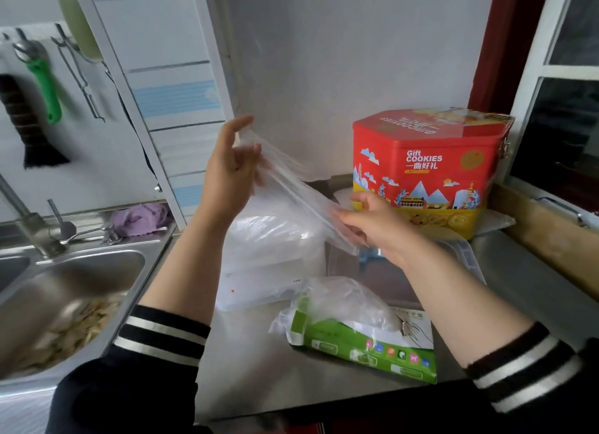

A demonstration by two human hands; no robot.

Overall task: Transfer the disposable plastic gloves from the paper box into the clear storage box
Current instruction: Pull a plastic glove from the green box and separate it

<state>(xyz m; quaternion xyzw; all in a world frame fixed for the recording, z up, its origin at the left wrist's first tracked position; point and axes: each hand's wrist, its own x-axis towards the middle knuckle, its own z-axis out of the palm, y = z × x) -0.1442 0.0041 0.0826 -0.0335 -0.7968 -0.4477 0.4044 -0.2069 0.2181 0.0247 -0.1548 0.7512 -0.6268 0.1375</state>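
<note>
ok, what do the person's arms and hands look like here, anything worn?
Bare left hand and right hand, no gloves or jewellery visible. Both forearms are bare. Dark sleeves pushed up, each ending in a ribbed cuff with two white stripes: left cuff, right cuff.

A thin clear glove [291, 187] hangs stretched in the air, slanting down to the right above the clear storage box [269, 255]. Nearer, the green-and-white paper box [363, 346] lies torn open, crumpled gloves [343, 300] bulging from its top.
</note>
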